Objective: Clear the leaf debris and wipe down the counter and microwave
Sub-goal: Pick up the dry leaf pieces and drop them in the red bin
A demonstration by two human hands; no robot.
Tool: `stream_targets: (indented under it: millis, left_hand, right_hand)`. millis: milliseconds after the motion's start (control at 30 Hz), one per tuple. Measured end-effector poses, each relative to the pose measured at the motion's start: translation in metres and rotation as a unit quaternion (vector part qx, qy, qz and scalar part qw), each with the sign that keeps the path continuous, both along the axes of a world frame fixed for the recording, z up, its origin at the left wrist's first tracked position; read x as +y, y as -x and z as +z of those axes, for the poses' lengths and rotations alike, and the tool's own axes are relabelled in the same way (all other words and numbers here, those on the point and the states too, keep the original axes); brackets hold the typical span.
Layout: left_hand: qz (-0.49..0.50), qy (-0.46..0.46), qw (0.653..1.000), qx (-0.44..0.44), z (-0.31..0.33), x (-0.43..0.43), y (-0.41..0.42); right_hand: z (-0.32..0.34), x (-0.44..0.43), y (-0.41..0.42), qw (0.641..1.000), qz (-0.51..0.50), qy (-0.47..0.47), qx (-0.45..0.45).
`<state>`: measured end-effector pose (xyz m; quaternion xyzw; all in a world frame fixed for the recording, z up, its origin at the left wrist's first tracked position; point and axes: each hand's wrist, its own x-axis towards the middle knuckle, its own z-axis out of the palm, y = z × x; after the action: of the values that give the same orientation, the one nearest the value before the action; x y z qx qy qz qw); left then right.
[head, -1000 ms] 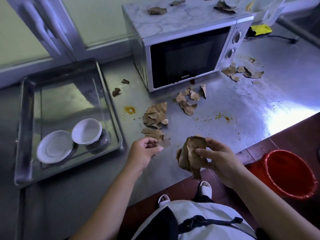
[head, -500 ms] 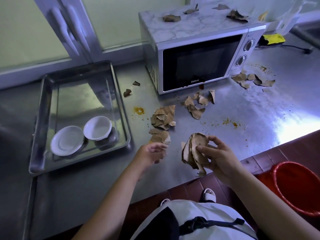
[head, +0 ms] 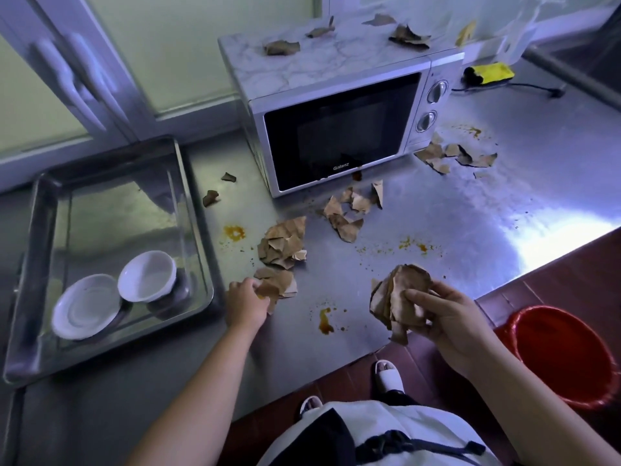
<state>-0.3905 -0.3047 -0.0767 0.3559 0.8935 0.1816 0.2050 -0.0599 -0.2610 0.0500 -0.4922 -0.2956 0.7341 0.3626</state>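
Left hand: the left hand (head: 247, 306) is down on the table (head: 470, 213), just right of the tray (head: 198, 230). Its grip is pinched on the edge of the near leaves (head: 279, 285), which lie flat on the table.
Right hand: the right hand (head: 447, 317) is held up over the front edge of the table. Its grip is clamped round a bunch of leaves (head: 401, 297), with the thumb across the front.
Big pile: a big pile (head: 284, 243) of dry brown leaves sits on the table just behind the near leaves.
More leaves: front leaves (head: 349, 213) lie by the microwave (head: 339, 136) door. Side leaves (head: 453, 158) lie to its right. Two small bits (head: 211, 197) lie to its left.
Microwave top: top leaves (head: 282, 47) are spread over the top of the microwave.
Spots: orange spots (head: 234, 232) are on the table, near the piles and between the hands.
Tray: two white bowls (head: 148, 275) sit in it, touching each other.
Bucket: a red bucket (head: 564, 354) stands on the floor, below the right arm.
Back corner: a yellow thing (head: 489, 73) lies behind the microwave. I cannot tell what it is.
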Motion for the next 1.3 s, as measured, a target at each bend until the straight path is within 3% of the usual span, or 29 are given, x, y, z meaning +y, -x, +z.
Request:
stream_targets:
  millis: [100,267,533,733,800,900,967,1067,1200,1300]
  left_hand:
    - [0.024,-0.039,0.999,-0.028,0.010,-0.004,-0.007]
    - [0.081,-0.132,0.975,-0.159,0.063,-0.006,-0.036]
    - [-0.023,-0.145,0.932,-0.333,0.144,0.029,-0.128]
    - [0.048,-0.139,0.859,-0.491,0.125,0.040,-0.148]
    - [0.138,-0.140,0.862,-0.467,0.102,0.038,-0.142]
    - [0.257,-0.097,0.917,-0.289,0.062,0.029,-0.121]
    - [0.287,-0.075,0.931,-0.212,0.043,0.027,-0.103]
    - [0.253,-0.039,0.957,-0.135,0.033,0.036,-0.075]
    - [0.118,0.100,0.987,-0.045,0.025,0.058,-0.045]
    - [0.115,0.117,0.985,-0.059,0.025,0.066,-0.032]
  right_hand:
    - [-0.003,0.018,-0.007,1.000,0.017,0.005,-0.004]
    - [-0.001,0.049,-0.003,0.996,0.089,-0.001,0.006]
    - [-0.004,0.082,0.014,0.970,0.236,-0.037,0.052]
    - [-0.020,0.109,0.000,0.963,0.260,-0.046,0.049]
    - [-0.029,0.117,-0.005,0.968,0.248,-0.029,0.038]
    - [-0.042,0.132,-0.015,0.974,0.228,0.003,0.009]
    - [-0.049,0.141,-0.023,0.973,0.229,0.004,0.000]
    - [-0.051,0.147,-0.033,0.978,0.209,0.003,0.006]
    - [-0.054,0.155,-0.052,0.984,0.180,0.016,0.004]
    - [-0.057,0.157,-0.067,0.987,0.160,0.021,-0.005]
